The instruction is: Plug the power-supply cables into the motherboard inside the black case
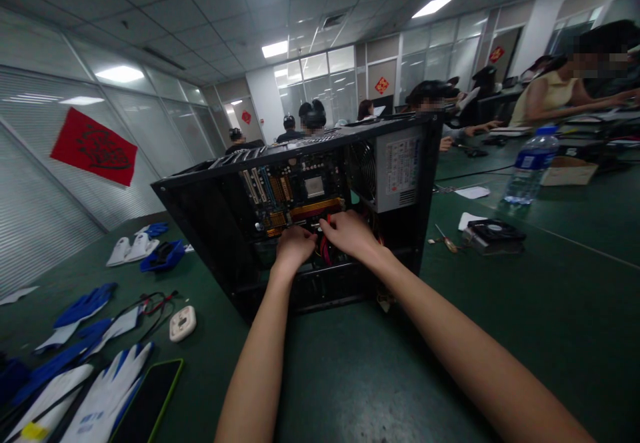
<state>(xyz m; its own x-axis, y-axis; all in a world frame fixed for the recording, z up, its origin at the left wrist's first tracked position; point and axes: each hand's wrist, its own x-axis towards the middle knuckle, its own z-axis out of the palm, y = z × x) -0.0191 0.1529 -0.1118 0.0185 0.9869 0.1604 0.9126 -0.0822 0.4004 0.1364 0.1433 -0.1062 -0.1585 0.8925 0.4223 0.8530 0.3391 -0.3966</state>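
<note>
Cable handling seems in hand: inside computer case (pixel 429 183) on the surface (pixel 320 376), left hand (pixel 295 248) and right hand (pixel 350 233) are beside red cables (pixel 326 251). Both grips are curled; whether they grasp anything, I cannot tell. Next move calls for careful fingers.

green table (pixel 325 376), computer case (pixel 203 229), gloves (pixel 107 393), phone (pixel 149 403)

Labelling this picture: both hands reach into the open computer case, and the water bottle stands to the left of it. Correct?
No: the head view shows the bottle right of the case; the left hand and right hand do reach into it.
</note>
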